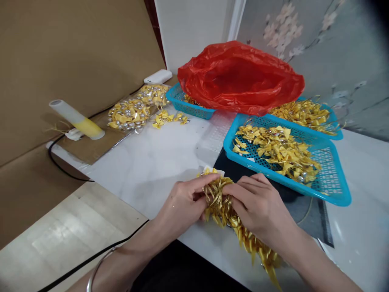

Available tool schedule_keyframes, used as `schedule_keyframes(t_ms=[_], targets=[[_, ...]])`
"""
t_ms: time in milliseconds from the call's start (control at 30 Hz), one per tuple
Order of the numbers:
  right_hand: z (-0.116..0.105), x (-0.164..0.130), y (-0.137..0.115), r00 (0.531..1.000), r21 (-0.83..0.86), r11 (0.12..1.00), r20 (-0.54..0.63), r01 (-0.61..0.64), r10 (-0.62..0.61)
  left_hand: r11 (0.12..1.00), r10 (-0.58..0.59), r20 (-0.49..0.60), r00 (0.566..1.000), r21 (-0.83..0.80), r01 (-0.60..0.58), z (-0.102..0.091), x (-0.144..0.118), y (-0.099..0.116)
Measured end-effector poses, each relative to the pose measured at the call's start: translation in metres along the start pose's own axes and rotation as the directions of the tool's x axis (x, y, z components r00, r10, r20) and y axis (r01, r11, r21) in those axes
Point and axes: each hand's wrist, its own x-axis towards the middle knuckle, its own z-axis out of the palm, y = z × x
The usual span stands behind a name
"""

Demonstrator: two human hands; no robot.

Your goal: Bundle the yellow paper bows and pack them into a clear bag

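Note:
A thick golden ribbon garland (243,233) runs from between my hands down toward the table's front edge. My left hand (187,198) is closed on its upper end, thumb and fingers pinching the gold strands. From the other side, my right hand (258,198) grips the same garland with bent fingers. Yellow ribbon bits and a small white piece (214,171) show just above my fingertips. Beyond my right hand stands a blue basket (340,182) with yellow ribbon bows (282,150) and silvery beads in it. My fingertips are partly hidden among the strands.
A red plastic bag (240,81) sits over a second blue basket (194,109). Another basket of golden ribbons (304,113) stands behind. To the left are clear bags of beaded bows (129,113), loose bows (165,117), a yellow-and-white tube (79,119) and a black cable (60,162).

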Motion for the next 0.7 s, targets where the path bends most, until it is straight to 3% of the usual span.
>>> schedule_keyframes(t_ms=[100, 267, 467, 567, 700], targets=[[0.001, 0.000, 0.001, 1.000, 0.001, 1.000, 0.019, -0.012, 0.011, 1.000, -0.023, 0.023, 0.999, -0.011, 0.023, 0.000, 0.001, 0.000], [-0.001, 0.000, -0.001, 0.995, -0.014, 0.999, 0.090, -0.039, 0.040, 1.000, 0.022, -0.058, 0.998, 0.001, -0.022, 0.000, 0.001, -0.001], [-0.024, 0.002, -0.004, 0.973, -0.053, 0.997, 0.220, -0.055, 0.065, 0.997, 0.056, -0.080, 0.995, 0.056, -0.051, 0.003, 0.000, -0.003], [-0.030, 0.009, -0.009, 0.984, -0.044, 0.999, 0.180, 0.010, -0.002, 0.992, 0.098, -0.055, 0.994, 0.084, -0.093, 0.001, -0.001, -0.003], [-0.019, 0.023, -0.018, 0.953, -0.004, 0.986, 0.257, 0.164, -0.158, 0.964, 0.200, -0.031, 0.979, 0.188, -0.190, -0.003, -0.001, -0.002]])
